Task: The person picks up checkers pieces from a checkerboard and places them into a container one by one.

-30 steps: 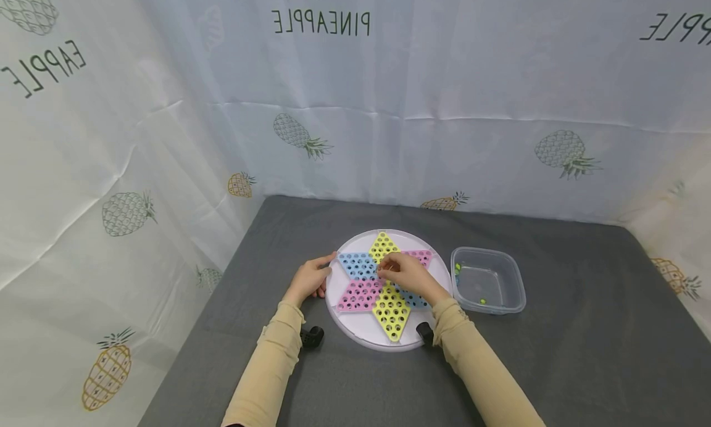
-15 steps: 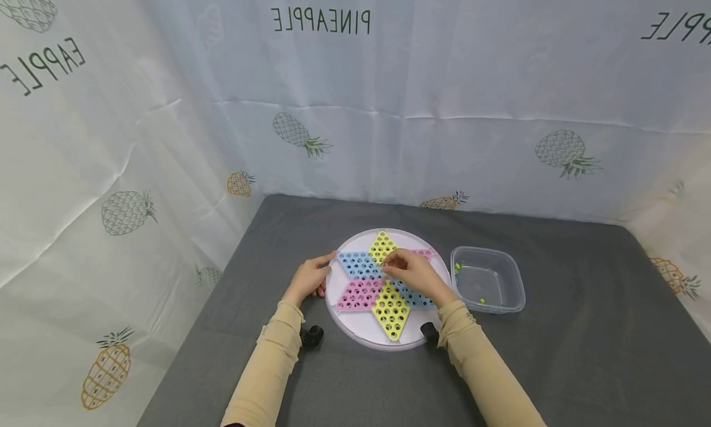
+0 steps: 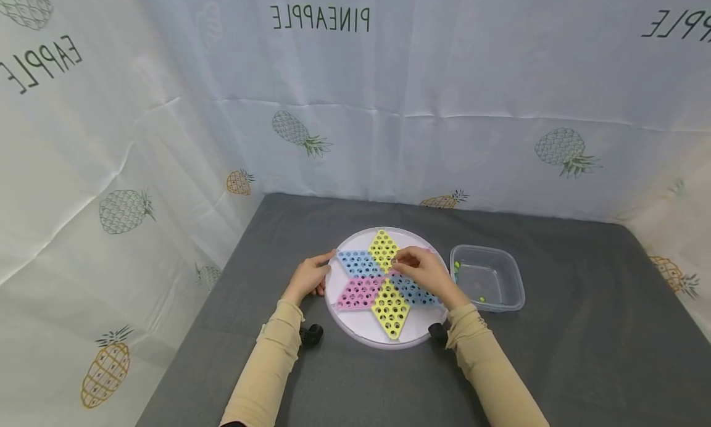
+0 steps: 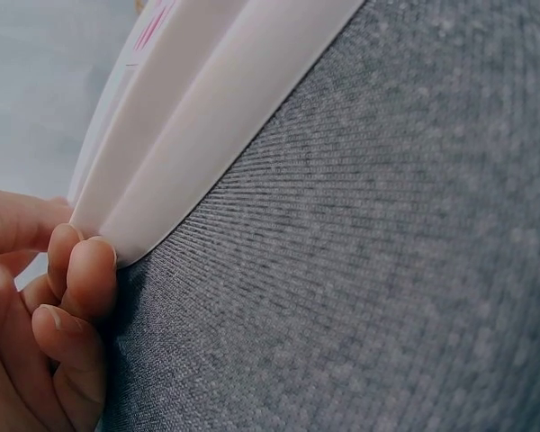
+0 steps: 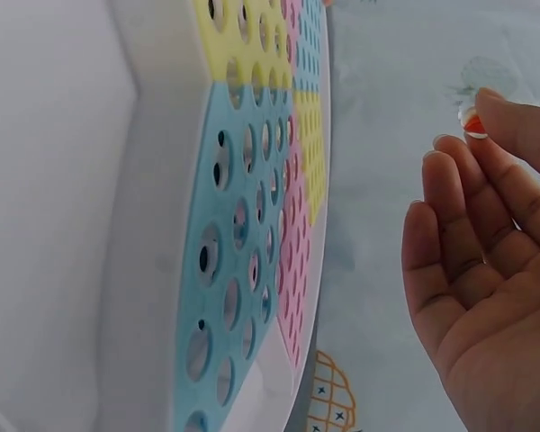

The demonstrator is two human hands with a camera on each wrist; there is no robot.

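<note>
Round white board (image 3: pixel 355 328), centre of the head view, on a grey cloth-covered table (image 3: pixel 555 365); star inlay of yellow, blue and pink perforated panels, its pink panel at upper right mostly covered by the right hand. Right hand (image 3: pixel 424 274), just right of frame centre, raised above the star: thumb and forefinger pinch a small orange-and-white piece (image 5: pixel 471 123), seen at the upper right of the right wrist view; remaining fingers loosely extended; piece largely hidden by the fingertips, its shape not made out. Left hand (image 3: pixel 308 277), at the board's left edge: curled fingers (image 4: pixel 88 270) grip the white rim, thumb on top; the palm is cut off at the lower left of the left wrist view. Clear plastic container (image 3: pixel 489 279), just right of the board, holding a few small green pieces, too small to identify. White curtain with pineapple print (image 3: pixel 355 94), behind and to both sides; lettering cropped at the frame edges.
</note>
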